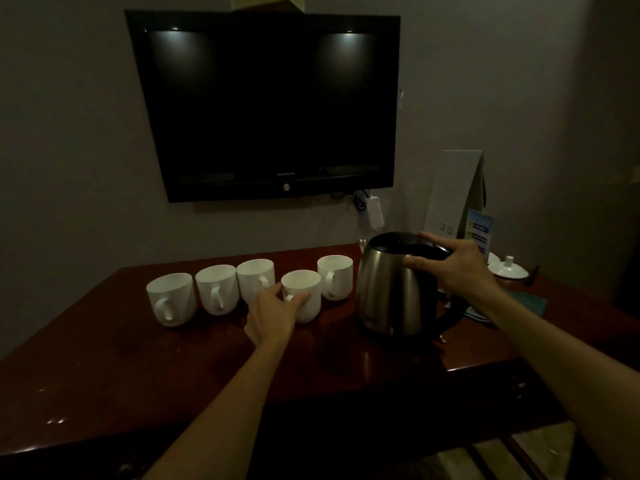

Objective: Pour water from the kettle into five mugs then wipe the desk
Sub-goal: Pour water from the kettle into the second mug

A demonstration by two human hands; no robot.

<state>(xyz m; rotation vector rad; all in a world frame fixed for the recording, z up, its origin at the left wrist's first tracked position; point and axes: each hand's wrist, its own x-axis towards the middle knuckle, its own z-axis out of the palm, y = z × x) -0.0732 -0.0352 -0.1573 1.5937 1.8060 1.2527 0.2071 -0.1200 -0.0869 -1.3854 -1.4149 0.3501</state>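
Here five mugs (249, 292) line the desk (104, 358) — contents too dim to tell. The kettle (398, 289) stands at their three o'clock. The left hand (273, 317) cups the fourth mug (301, 294); the right hand (453, 265) grasps the kettle's handle — arm outstretched.

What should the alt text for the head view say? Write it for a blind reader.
A person's right hand grips the steel kettle by its handle on a dark wooden desk, while the left hand holds the fourth of five white mugs. A dark television hangs above.
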